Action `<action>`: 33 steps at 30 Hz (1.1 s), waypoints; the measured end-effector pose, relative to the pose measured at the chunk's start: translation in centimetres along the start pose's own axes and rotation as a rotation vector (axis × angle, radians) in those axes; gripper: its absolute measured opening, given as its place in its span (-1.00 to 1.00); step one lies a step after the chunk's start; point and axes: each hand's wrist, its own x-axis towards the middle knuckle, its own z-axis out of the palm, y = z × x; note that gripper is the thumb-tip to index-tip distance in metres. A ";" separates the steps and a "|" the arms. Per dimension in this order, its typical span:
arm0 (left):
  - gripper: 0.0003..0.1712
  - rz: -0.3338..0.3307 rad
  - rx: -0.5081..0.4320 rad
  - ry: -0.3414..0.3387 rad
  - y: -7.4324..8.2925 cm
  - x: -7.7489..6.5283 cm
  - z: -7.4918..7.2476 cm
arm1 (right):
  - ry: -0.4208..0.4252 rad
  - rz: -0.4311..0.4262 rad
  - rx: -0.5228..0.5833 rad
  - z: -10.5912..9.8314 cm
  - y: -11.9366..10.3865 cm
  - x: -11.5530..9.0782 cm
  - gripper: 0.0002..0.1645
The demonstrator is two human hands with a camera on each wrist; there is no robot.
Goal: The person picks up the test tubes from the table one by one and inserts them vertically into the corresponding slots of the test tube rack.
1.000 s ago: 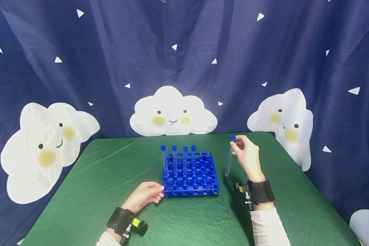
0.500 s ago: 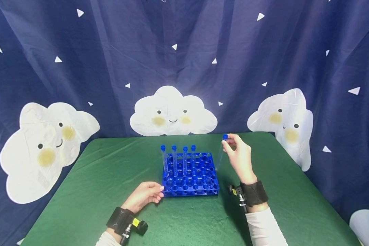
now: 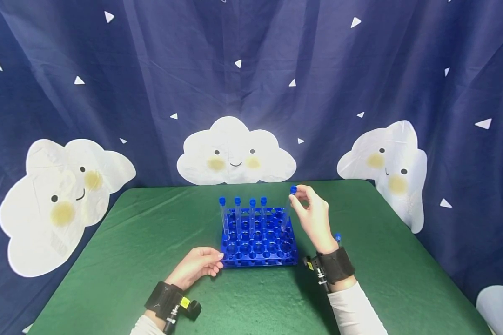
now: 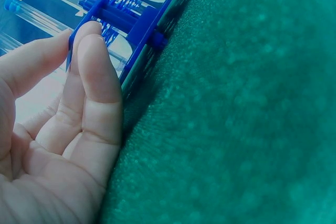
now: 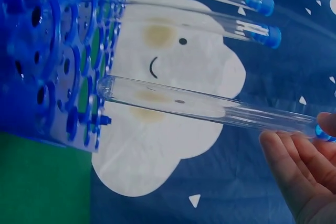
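My left hand [image 3: 197,267] pinches the front left corner of a blue test tube rack [image 3: 259,257]; in the left wrist view the thumb lies on one side of the top plate's edge and the fingers on the other. Between thumb and fingers, just under its blue cap, my right hand [image 3: 314,216] holds a clear test tube [image 5: 199,103]. That tube slants slightly over the rack's back right part. Its rounded bottom is close to the top plate; whether they touch I cannot tell. Several capped test tubes [image 3: 238,218] stand in the rack's left and middle holes.
Behind my right wrist a blue cap [image 3: 338,237] shows, the rest of that thing hidden by the arm. A green cloth [image 3: 150,232] covers the table. Beyond the far edge hangs a dark blue curtain [image 3: 217,70] with clouds.
My right hand has carried the test tube leftward, from right of the rack to above its back right part. The blue cap behind the wrist has come into view. My left hand stays put.
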 end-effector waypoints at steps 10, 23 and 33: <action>-0.69 -0.001 0.006 0.004 0.1 0.0 0.0 | -0.029 0.007 0.010 1.0 0.0 -0.4 -0.79; -0.69 -0.003 0.017 0.011 0.1 0.1 0.0 | -0.147 0.026 0.008 1.3 0.1 -0.6 -0.77; -0.71 -0.002 0.016 0.009 0.0 0.1 -0.1 | -0.233 0.047 -0.007 1.3 0.1 -0.7 -0.76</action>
